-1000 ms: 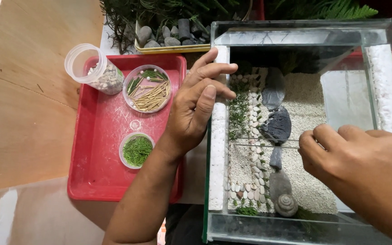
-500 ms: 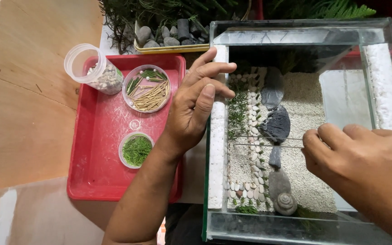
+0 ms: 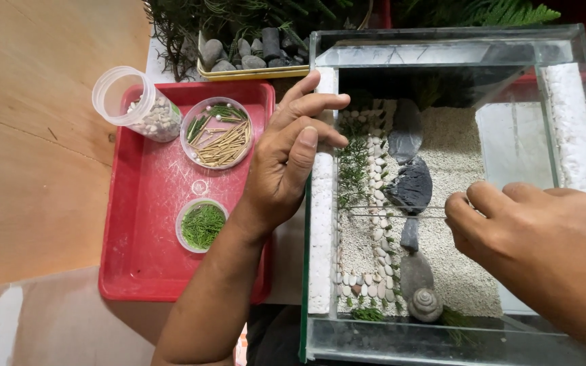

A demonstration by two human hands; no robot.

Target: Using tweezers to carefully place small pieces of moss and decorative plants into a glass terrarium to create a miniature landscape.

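While the left hand [image 3: 289, 163] rests flat and open on the white-lined left wall of the glass tank [image 3: 442, 51], holding nothing, the right hand [image 3: 537, 247] reaches in from the right side with its fingers pinched narrowly around long, thin tweezers [image 3: 391, 211]. These tweezers lie almost level across the tank — their long axis runs right to left, from the pinching fingers toward the tips, which end near the sprig of green plant [image 3: 353, 169] standing in the pale sand [image 3: 452, 163]. Whether the tips hold anything I cannot tell; they are too fine to read. So the planting spot lies to the left of the right hand and just to the right of the left hand, between the two, with the left hand the nearer in plain distance but the right hand the one joined to it by the tool. A row of small white pebbles [image 3: 376, 183] runs front to back just beside the sprig, and dark flat stones [image 3: 412, 184] lie under the tweezers' shaft. Outside the tank, a red tray [image 3: 150, 271] carries a dish of green cuttings [image 3: 202, 225] — well apart from both hands' work.
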